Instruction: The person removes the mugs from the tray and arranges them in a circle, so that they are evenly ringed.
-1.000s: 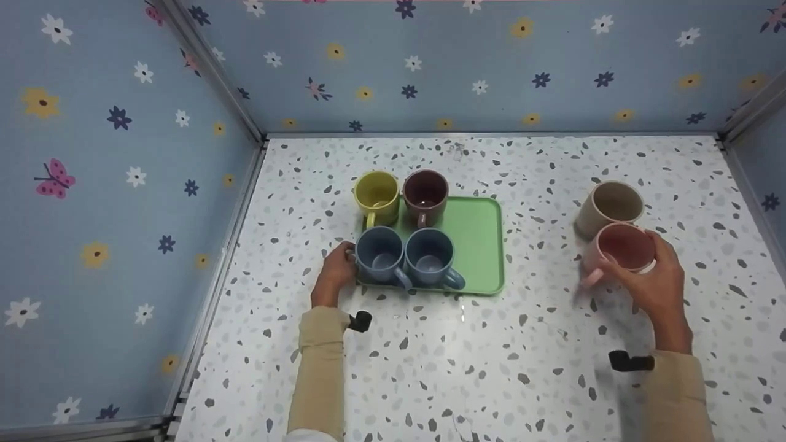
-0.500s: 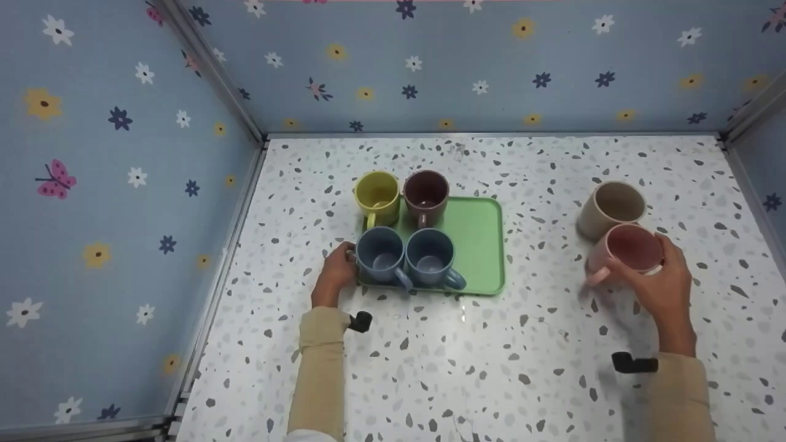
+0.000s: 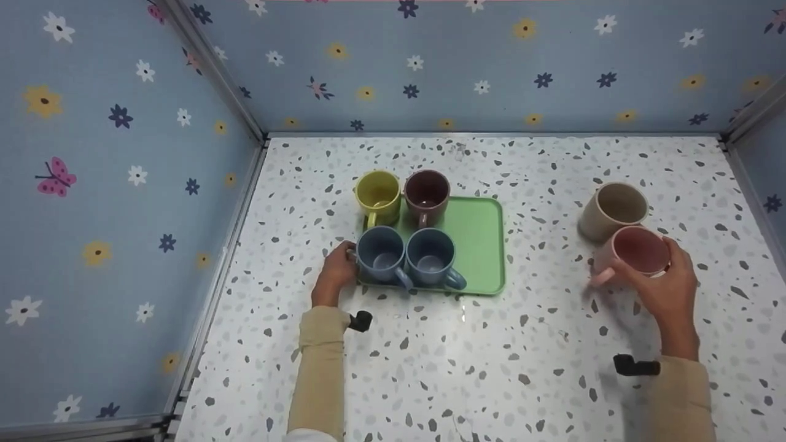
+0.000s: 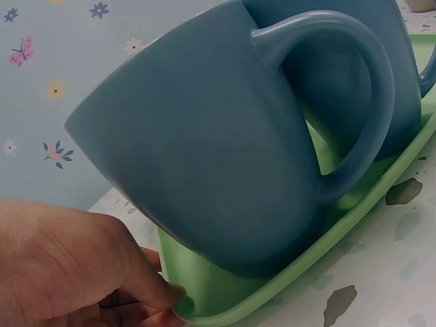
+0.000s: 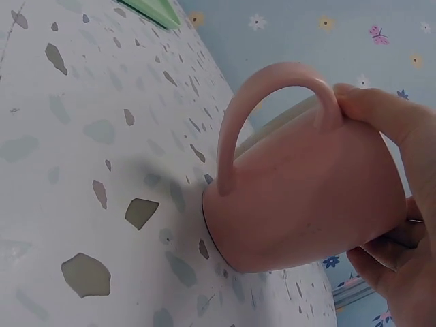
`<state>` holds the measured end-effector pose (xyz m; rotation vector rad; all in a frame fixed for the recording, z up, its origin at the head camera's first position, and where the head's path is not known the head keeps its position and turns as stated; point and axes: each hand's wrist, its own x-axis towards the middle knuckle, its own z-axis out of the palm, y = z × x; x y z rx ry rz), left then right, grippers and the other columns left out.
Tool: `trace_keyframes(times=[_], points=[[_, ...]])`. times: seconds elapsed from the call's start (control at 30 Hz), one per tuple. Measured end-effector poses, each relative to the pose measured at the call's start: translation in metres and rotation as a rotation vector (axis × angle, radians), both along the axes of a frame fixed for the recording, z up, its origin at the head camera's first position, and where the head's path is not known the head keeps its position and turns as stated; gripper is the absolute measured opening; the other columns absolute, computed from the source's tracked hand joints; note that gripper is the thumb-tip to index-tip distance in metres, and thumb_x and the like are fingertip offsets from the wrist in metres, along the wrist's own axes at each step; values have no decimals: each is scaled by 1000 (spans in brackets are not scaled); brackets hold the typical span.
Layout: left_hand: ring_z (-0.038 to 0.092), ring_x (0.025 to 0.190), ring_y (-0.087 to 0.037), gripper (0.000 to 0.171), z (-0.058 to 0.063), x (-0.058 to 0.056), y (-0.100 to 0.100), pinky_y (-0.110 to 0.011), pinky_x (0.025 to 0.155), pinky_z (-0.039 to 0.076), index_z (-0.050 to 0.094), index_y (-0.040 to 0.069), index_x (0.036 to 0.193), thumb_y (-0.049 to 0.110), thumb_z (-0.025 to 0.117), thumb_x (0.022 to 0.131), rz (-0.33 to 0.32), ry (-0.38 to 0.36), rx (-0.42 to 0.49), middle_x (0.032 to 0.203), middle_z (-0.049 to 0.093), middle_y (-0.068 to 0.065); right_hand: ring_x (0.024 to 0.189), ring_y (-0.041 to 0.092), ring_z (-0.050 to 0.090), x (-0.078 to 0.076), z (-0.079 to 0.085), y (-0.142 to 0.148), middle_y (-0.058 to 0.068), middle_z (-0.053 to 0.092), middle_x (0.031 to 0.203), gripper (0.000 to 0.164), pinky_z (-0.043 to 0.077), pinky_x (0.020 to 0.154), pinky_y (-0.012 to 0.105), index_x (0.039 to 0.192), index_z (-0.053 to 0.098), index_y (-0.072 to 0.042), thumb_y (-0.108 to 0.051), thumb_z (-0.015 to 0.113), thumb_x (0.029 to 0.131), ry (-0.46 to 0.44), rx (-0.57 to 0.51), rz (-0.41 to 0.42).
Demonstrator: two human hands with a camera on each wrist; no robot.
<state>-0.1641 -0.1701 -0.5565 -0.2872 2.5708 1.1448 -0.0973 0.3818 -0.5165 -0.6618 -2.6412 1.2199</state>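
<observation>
My right hand (image 3: 666, 282) grips a pink mug (image 5: 306, 194) around its upper body, thumb near the top of the handle. The mug stands upright in the head view, its handle pointing to the near left. Just behind it is a beige mug (image 3: 613, 212). At the left, my left hand (image 3: 336, 270) pinches the near-left corner of a green tray (image 4: 204, 310), thumb on the rim and fingers beneath. The tray bears a yellow mug (image 3: 377, 196), a maroon mug (image 3: 426, 197) and two blue mugs: a left blue mug (image 4: 197, 136) and a right blue mug (image 3: 431, 258).
The tray's right part (image 3: 476, 245) shows bare green. A white speckled table (image 3: 540, 380) runs between the tray and the pink mug. Blue flowered panels (image 3: 466, 67) close off the back and both sides.
My right hand and the pink mug have shifted slightly to the right and nearer to me. My left hand keeps its place at the tray.
</observation>
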Motion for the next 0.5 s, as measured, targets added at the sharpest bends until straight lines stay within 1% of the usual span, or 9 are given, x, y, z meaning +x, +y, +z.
trace_keyframes(times=[0.13,0.37,0.5], points=[[56,101,-31,38,-1,0,0,-42,90,44,54,3,125,3,40,89,1,8,-2,111,61,-19,140,26,30,1,0,2,9,31,153,106,28,113,46,152,24,-15,-46,82,69,-14,-15,-7],[56,104,-30,37,0,-1,1,-43,92,44,52,4,127,5,39,92,-6,-19,-3,115,60,-19,142,26,27,2,-1,3,9,27,155,106,25,114,46,153,21,-16,-46,81,71,-19,-36,-5],[55,106,-31,37,0,-1,1,-43,93,43,51,3,127,4,37,93,-17,-16,-7,116,60,-20,141,25,28,0,-2,2,9,27,155,105,26,114,44,153,21,-16,-46,81,71,-14,-41,-6]])
